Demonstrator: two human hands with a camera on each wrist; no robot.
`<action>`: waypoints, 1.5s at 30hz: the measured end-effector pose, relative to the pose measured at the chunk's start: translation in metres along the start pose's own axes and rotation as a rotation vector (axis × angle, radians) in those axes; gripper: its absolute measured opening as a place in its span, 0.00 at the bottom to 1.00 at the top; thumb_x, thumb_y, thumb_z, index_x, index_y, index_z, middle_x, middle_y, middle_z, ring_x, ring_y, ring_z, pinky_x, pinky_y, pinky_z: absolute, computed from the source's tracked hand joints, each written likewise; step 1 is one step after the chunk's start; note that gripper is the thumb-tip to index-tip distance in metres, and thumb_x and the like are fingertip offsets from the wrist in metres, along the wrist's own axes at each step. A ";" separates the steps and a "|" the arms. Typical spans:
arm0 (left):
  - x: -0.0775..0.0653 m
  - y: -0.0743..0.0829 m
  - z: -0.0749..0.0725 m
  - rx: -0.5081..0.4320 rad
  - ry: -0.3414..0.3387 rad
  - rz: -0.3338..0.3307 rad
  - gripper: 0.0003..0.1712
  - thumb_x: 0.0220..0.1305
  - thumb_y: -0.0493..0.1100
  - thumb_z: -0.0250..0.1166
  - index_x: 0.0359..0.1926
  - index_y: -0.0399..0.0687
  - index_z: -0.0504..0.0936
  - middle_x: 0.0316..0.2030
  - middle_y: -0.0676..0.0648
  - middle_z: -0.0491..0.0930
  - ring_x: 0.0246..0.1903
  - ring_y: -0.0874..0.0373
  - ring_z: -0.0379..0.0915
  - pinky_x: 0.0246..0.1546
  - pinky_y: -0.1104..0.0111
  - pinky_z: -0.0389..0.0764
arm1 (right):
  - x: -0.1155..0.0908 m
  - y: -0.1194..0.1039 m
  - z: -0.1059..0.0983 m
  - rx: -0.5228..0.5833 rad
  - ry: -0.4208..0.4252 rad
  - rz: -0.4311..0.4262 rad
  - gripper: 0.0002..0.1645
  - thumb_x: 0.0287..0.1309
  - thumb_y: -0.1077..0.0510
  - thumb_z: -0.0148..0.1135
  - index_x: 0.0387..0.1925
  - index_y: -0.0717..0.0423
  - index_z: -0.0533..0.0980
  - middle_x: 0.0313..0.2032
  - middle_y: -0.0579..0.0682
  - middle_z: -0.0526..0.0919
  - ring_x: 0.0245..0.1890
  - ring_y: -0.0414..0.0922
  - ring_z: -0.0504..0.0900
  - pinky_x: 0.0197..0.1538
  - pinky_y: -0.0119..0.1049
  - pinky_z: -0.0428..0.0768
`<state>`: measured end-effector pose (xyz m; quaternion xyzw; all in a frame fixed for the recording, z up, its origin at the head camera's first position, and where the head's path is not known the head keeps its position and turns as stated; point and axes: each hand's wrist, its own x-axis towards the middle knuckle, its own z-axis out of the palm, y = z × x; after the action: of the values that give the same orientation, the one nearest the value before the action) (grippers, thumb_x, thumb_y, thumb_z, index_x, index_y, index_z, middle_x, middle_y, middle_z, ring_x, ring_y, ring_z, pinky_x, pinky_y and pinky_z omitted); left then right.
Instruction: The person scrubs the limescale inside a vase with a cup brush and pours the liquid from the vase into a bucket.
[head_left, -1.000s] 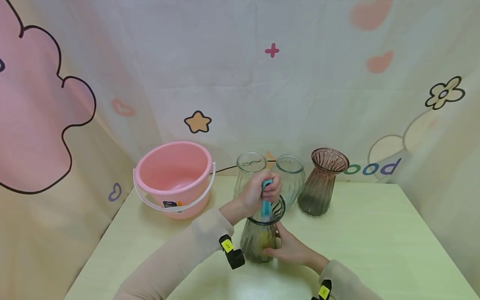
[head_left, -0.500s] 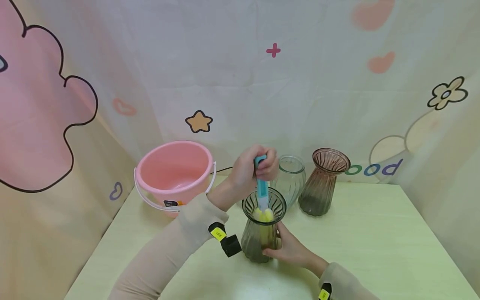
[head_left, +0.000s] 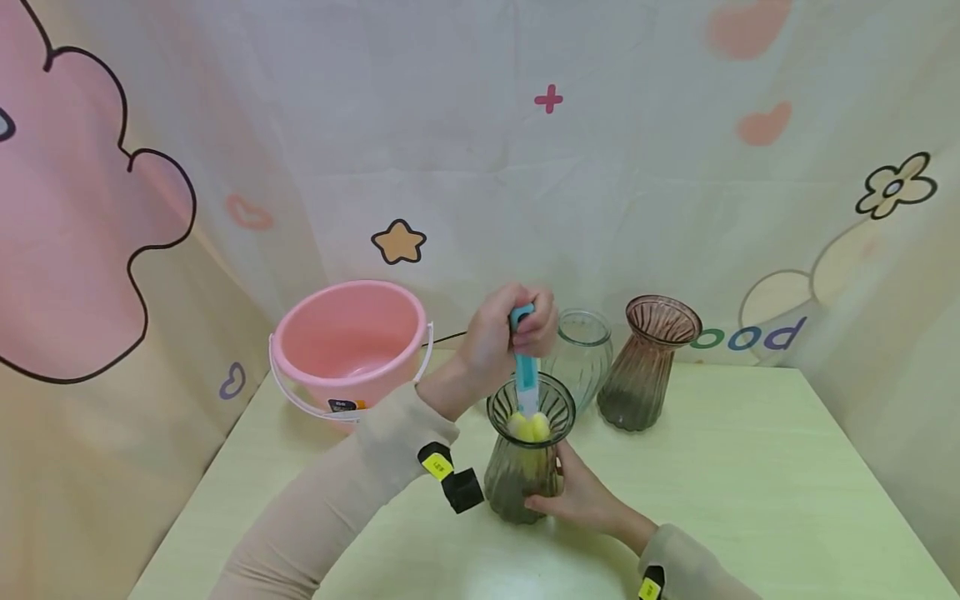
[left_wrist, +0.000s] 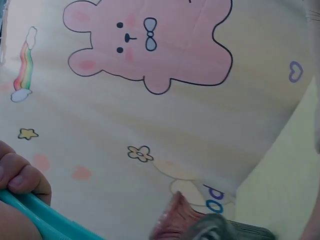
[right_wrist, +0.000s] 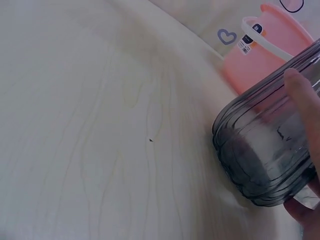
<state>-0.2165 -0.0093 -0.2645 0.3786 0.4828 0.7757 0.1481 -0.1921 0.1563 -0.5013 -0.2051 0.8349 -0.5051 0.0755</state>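
Observation:
My left hand [head_left: 504, 333] grips the teal handle of a bottle brush [head_left: 527, 375] above a grey ribbed glass vase [head_left: 517, 487]. The brush's yellow sponge head sits inside the flared neck. In the left wrist view, curled fingers [left_wrist: 22, 172] wrap the teal handle [left_wrist: 47, 220]. Low on the vase's right side, my right hand [head_left: 585, 496] holds the glass, its thumb at the front and its other fingers mostly hidden behind. The right wrist view shows the vase's dark base [right_wrist: 260, 160] with a finger [right_wrist: 302, 95] along its wall.
A pink bucket [head_left: 352, 379] with a white handle stands at the left. Behind my hands is a clear glass vase [head_left: 583, 367], with a brownish-pink flared vase [head_left: 641, 367] to its right. All stand on a pale table [head_left: 750, 483] before a printed curtain [head_left: 480, 167].
My left hand has risen, drawing the brush up so its yellow head shows in the vase's neck, and now covers the clear vase behind. My right hand keeps its place on the grey vase.

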 end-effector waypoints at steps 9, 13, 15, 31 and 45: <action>-0.015 -0.058 -0.008 0.037 0.074 -0.124 0.19 0.56 0.37 0.31 0.10 0.51 0.52 0.08 0.56 0.52 0.09 0.62 0.44 0.15 0.71 0.49 | -0.002 -0.002 0.006 -0.012 0.081 -0.076 0.57 0.38 0.54 0.75 0.66 0.49 0.49 0.59 0.50 0.64 0.58 0.49 0.65 0.51 0.51 0.72; -0.015 -0.066 -0.009 0.054 0.061 -0.140 0.19 0.56 0.36 0.31 0.10 0.50 0.51 0.08 0.56 0.52 0.09 0.62 0.45 0.15 0.72 0.50 | -0.004 0.000 0.007 -0.036 0.101 -0.095 0.58 0.38 0.49 0.75 0.66 0.47 0.49 0.60 0.49 0.62 0.58 0.49 0.64 0.50 0.50 0.73; -0.014 -0.067 -0.010 0.060 0.055 -0.140 0.18 0.55 0.37 0.31 0.10 0.51 0.51 0.08 0.56 0.52 0.09 0.63 0.45 0.14 0.71 0.49 | -0.004 -0.001 0.007 -0.048 0.098 -0.107 0.59 0.38 0.48 0.74 0.67 0.45 0.47 0.61 0.49 0.61 0.60 0.49 0.63 0.51 0.51 0.73; -0.017 -0.065 -0.012 0.061 0.065 -0.156 0.18 0.55 0.37 0.32 0.09 0.52 0.52 0.08 0.56 0.52 0.09 0.63 0.44 0.16 0.72 0.50 | 0.004 -0.011 -0.016 0.000 -0.169 -0.033 0.50 0.48 0.51 0.68 0.65 0.56 0.48 0.62 0.55 0.62 0.61 0.52 0.64 0.60 0.52 0.66; -0.003 -0.021 0.000 0.035 0.004 -0.075 0.19 0.56 0.37 0.31 0.10 0.51 0.52 0.08 0.56 0.51 0.09 0.62 0.42 0.15 0.70 0.46 | 0.003 -0.011 -0.003 0.036 -0.055 0.006 0.50 0.44 0.52 0.72 0.64 0.53 0.52 0.57 0.51 0.67 0.55 0.47 0.70 0.55 0.44 0.69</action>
<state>-0.2177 -0.0006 -0.2841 0.3613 0.5103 0.7617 0.1697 -0.1926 0.1532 -0.4903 -0.2147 0.8239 -0.5141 0.1036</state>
